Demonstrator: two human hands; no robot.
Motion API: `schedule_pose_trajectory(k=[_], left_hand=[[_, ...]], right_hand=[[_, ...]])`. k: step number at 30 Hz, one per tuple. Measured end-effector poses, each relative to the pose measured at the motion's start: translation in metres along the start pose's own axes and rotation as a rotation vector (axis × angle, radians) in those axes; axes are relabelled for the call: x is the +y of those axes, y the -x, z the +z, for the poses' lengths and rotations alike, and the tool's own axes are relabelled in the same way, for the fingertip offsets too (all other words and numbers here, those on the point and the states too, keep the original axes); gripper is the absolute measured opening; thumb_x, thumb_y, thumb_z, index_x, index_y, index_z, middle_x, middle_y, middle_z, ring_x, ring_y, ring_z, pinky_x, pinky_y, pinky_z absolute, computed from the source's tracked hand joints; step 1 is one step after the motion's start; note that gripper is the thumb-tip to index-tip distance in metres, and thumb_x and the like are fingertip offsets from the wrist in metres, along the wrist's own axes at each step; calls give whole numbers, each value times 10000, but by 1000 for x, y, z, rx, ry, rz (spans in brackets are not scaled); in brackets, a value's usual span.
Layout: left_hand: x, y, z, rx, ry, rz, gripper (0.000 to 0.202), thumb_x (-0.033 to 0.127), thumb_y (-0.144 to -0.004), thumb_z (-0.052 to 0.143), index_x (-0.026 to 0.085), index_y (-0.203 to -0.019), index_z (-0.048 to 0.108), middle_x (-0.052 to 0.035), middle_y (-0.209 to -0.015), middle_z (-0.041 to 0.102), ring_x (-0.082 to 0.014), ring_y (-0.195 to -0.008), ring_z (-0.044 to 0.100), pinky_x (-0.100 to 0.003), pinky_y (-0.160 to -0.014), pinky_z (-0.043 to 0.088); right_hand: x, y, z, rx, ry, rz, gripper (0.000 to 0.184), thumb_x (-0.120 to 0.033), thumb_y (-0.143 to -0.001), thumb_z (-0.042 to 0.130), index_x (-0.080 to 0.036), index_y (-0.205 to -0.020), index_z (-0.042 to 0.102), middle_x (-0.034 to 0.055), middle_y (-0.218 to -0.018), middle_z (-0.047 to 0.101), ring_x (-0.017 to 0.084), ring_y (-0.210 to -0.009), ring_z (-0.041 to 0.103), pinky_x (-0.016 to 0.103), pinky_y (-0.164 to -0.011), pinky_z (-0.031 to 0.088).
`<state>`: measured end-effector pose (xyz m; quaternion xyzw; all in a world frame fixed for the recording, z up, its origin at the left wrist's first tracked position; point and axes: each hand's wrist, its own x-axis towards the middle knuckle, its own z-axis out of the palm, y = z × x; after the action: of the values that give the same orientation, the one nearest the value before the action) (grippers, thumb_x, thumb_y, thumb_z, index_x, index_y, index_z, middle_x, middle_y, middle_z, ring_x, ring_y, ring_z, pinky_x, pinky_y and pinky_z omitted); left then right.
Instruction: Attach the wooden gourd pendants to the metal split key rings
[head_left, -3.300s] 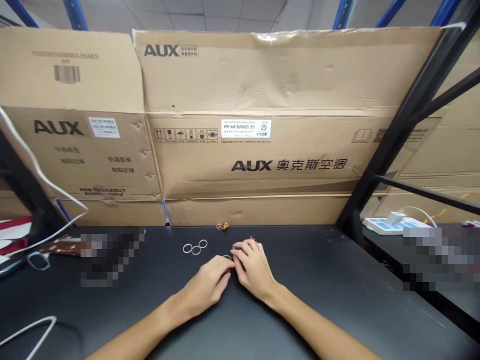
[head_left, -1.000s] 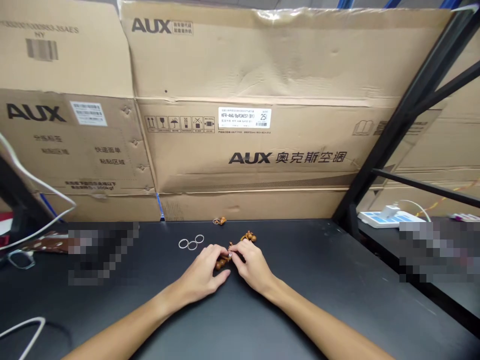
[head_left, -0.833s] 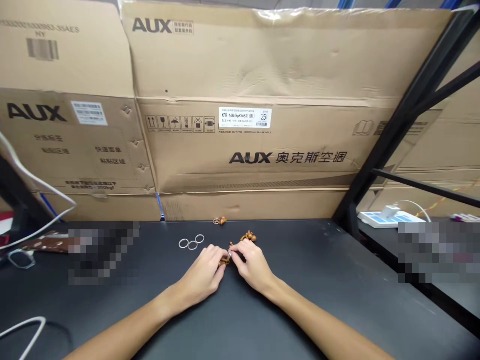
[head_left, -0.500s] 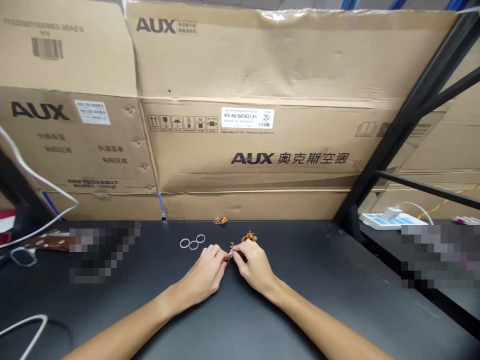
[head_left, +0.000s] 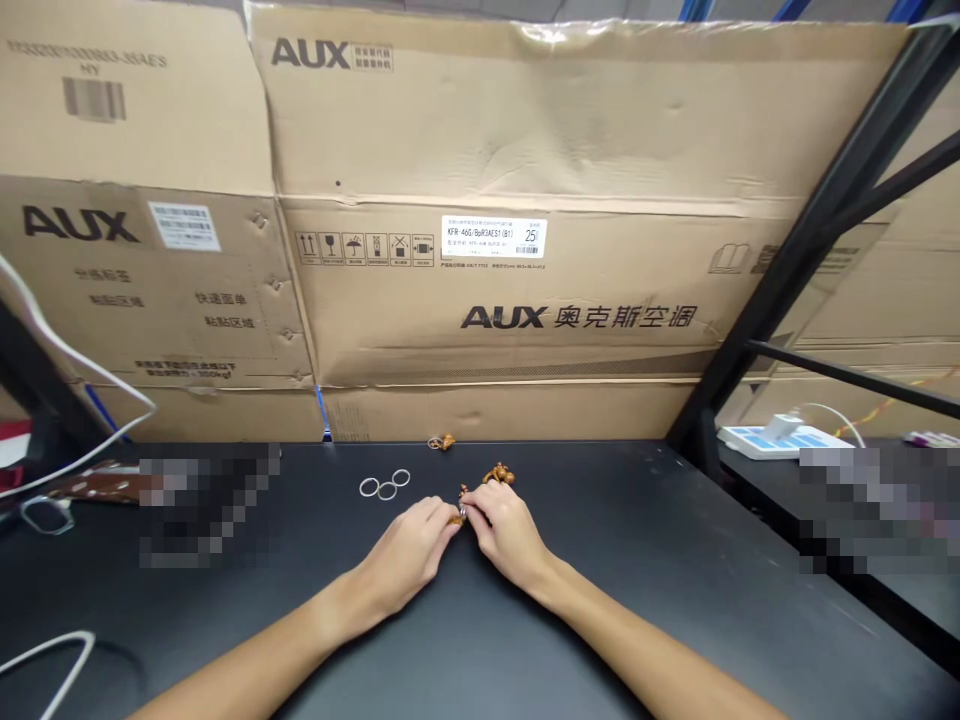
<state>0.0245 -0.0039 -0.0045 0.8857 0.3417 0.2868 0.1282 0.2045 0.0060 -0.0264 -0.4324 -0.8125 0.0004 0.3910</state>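
My left hand (head_left: 409, 553) and my right hand (head_left: 507, 533) meet fingertip to fingertip on the black table (head_left: 645, 570). Both are pinched closed on one small brown wooden charm (head_left: 455, 518); a bit of silver metal shows at the right fingertips. More brown charms (head_left: 498, 475) lie just beyond my right hand, touching nothing I can make out. Three loose metal rings (head_left: 385, 488) lie in a row to the left of my hands. Another small charm with a ring (head_left: 442, 442) rests farther back by the boxes.
Large AUX cardboard boxes (head_left: 525, 260) wall off the back of the table. A black shelf post (head_left: 787, 270) slants up at the right, with a white power strip (head_left: 772, 440) behind it. White cables (head_left: 45, 650) lie at the left edge.
Earlier my hands lay flatter, with fingers over the charms. Since a second ago they have drawn together, and the brown charm between the fingertips is more hidden. The view shifted slightly.
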Motion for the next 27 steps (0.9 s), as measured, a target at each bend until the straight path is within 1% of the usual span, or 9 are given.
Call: schedule_pose_trajectory(k=[5,7,10,11,13,16,18,21,27], left_hand=[[-2,-5,-2,38,171,-44,268,261,-965,349,190,-837,574,-30,-795,575,-161,-718,543,-271,-695,424],[-4,-6,-2,60,225,-72,262,269,-956,375,186,-805,573,-22,-770,576,-153,-695,533,-259,-675,409],[-4,-7,-3,90,239,-113,255,278,-939,408,180,-768,570,-9,-729,568,-143,-657,514,-245,-640,388],[-3,-8,-4,96,235,-123,250,276,-934,413,178,-768,570,-6,-725,569,-141,-653,511,-242,-636,385],[-2,-8,-5,97,228,-138,235,269,-927,418,174,-782,576,-4,-735,579,-139,-658,515,-239,-642,384],[-2,-9,-8,83,255,-169,232,269,-924,418,172,-800,588,-1,-754,600,-136,-668,523,-234,-647,386],[-3,-10,-9,58,290,-187,248,283,-930,410,173,-806,595,3,-746,605,-134,-665,524,-229,-642,389],[-3,-10,-10,33,317,-188,269,296,-938,400,171,-814,603,0,-744,608,-135,-670,530,-227,-647,400],[-2,-9,-8,58,272,-126,265,274,-946,392,174,-837,612,-18,-804,631,-144,-723,560,-238,-702,416]], right_hand=[[-2,0,-1,-56,-70,-122,226,-116,-912,431,-197,-925,642,56,-798,658,198,-744,564,332,-705,473],[-5,-1,-3,-49,-126,-125,237,-120,-919,419,-204,-966,635,56,-830,663,192,-760,579,327,-720,484],[-8,-1,-6,5,-189,-78,205,-147,-913,439,-197,-1031,599,67,-906,652,189,-815,592,332,-768,489],[-10,-2,-8,30,-201,-53,173,-167,-907,459,-190,-1016,592,71,-908,641,189,-821,588,333,-771,489],[-12,-2,-10,54,-206,-21,86,-223,-891,510,-189,-900,589,63,-849,614,187,-789,571,327,-744,485],[-14,-3,-11,2,-188,-45,166,-285,-872,562,-201,-729,554,41,-758,575,181,-738,539,315,-698,468],[-14,-3,-11,-32,-180,-66,167,-276,-875,562,-204,-725,547,39,-761,576,182,-744,530,316,-698,460],[-12,-3,-10,-37,-186,-73,114,-225,-885,531,-206,-774,550,43,-791,586,186,-767,527,323,-716,452],[-12,-3,-9,-8,-187,-96,117,-183,-880,494,-199,-776,544,41,-780,579,179,-751,516,315,-710,436]])
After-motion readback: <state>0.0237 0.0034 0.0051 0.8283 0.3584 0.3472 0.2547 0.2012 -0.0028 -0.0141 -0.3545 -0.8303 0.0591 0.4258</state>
